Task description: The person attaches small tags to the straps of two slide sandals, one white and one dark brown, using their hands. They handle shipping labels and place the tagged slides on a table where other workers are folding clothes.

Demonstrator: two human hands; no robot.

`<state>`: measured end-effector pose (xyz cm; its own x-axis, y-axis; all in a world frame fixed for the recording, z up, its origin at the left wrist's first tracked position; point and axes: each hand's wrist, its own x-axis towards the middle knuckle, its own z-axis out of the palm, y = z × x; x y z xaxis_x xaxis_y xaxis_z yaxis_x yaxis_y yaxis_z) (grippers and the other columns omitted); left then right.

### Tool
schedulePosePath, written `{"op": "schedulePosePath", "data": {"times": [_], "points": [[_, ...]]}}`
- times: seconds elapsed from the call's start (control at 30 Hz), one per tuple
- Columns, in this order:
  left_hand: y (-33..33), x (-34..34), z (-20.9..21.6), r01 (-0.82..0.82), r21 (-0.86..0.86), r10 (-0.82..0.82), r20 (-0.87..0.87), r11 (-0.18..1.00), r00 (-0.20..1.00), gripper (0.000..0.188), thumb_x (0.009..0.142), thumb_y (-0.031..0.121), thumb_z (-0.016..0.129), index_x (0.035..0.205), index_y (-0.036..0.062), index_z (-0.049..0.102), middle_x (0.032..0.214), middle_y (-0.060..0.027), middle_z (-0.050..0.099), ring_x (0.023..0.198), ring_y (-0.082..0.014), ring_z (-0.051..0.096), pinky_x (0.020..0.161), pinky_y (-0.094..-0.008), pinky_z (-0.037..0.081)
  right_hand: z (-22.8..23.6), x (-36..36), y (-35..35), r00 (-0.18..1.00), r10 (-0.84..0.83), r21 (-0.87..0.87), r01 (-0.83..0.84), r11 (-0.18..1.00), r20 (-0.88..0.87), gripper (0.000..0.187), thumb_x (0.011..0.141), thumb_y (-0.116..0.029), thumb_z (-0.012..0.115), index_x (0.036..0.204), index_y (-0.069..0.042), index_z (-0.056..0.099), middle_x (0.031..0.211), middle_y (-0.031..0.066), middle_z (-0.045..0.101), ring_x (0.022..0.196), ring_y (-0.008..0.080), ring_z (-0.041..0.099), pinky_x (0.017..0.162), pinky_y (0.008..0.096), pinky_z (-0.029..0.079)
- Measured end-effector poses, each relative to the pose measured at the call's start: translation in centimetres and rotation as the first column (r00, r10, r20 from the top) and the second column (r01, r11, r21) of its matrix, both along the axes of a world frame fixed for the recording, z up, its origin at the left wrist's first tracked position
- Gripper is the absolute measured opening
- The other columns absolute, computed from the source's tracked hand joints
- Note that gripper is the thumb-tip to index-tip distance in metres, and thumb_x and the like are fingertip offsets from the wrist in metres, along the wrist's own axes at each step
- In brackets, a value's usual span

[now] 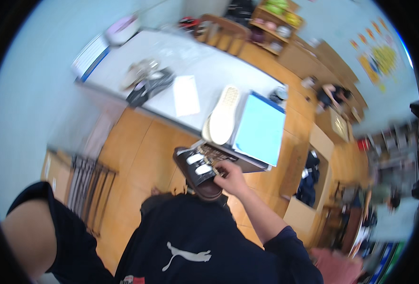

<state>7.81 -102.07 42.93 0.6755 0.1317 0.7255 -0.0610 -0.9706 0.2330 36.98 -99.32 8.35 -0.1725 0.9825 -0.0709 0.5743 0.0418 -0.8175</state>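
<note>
In front of my chest, at the near edge of the table (164,112), is a dark brown sandal (211,191) with a black upper carrying two white patches. My right hand (229,177) grips the side of its upper with bent fingers. My left arm reaches out past the lower left rim, and its hand is outside the picture. Just beyond the sandal, a pair of pale soles (222,116) lies on the tabletop, one partly over the other. A blue sheet or folder (260,128) lies to their right.
Grey and beige shoes (152,85) and a white paper (186,96) lie on the table's left part. A metal rack (93,182) stands at lower left. On the right, an open carton (308,184) holds dark items. Farther back, a person (332,96) bends beside boxes.
</note>
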Motion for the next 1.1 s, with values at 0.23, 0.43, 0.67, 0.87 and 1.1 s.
{"op": "schedulePosePath", "data": {"times": [0.23,0.43,0.67,0.87,1.1], "points": [[11.4,-1.7,-1.6,0.430,-0.035,-0.429,0.027,0.902,0.903,0.010,0.091,0.017,0.056,0.097,0.0083,0.056,0.070,0.0020,0.048,0.055,-0.0067,0.040,0.050,-0.0226,0.033,0.8,-5.4,-2.8,0.948,-0.306,0.045,0.311,0.949,-0.086,0.030,0.072,-0.009,0.066,0.101,-0.001,0.063,0.093,0.0161,0.064,0.085,0.0296,0.064,0.073,0.0376,0.053],[15.5,2.5,-2.0,0.585,0.027,-0.585,0.039,0.811,0.810,0.013,0.091,0.016,0.057,0.100,0.0078,0.056,0.072,0.0012,0.050,0.056,-0.0066,0.041,0.051,-0.0227,0.034,1.1,-6.0,-3.3,0.835,-0.522,-0.015,0.527,0.849,-0.174,0.029,0.073,-0.010,0.064,0.102,-0.003,0.063,0.093,0.0080,0.065,0.082,0.0163,0.063,0.068,0.0286,0.053],[19.9,6.6,-1.0,0.660,0.028,-0.660,0.006,0.751,0.751,0.016,0.090,0.016,0.057,0.104,0.0071,0.056,0.074,0.0003,0.052,0.057,-0.0065,0.043,0.051,-0.0228,0.035,0.6,-4.0,-0.1,0.840,-0.511,0.077,0.530,0.844,-0.182,0.030,0.074,-0.009,0.064,0.104,-0.005,0.062,0.102,0.0057,0.063,0.085,0.0163,0.062,0.067,0.0280,0.053],[23.2,5.6,-1.1,0.708,0.024,-0.708,-0.004,0.706,0.706,0.020,0.090,0.015,0.058,0.108,0.0065,0.056,0.076,-0.0004,0.054,0.058,-0.0064,0.044,0.052,-0.0229,0.036,1.0,-5.3,1.0,0.740,-0.625,0.104,0.662,0.742,-0.247,0.031,0.073,-0.012,0.067,0.104,-0.004,0.062,0.098,0.0124,0.062,0.086,0.0243,0.064,0.069,0.0335,0.054],[25.3,6.3,0.5,0.820,0.027,-0.821,0.022,0.571,0.571,0.024,0.090,0.014,0.058,0.112,0.0059,0.056,0.078,-0.0013,0.056,0.059,-0.0062,0.045,0.053,-0.0230,0.037,2.6,-9.9,1.1,0.547,-0.805,0.091,0.836,0.541,-0.230,0.030,0.074,-0.015,0.064,0.103,-0.005,0.062,0.093,0.0125,0.064,0.079,0.0249,0.064,0.068,0.0336,0.054]]}}
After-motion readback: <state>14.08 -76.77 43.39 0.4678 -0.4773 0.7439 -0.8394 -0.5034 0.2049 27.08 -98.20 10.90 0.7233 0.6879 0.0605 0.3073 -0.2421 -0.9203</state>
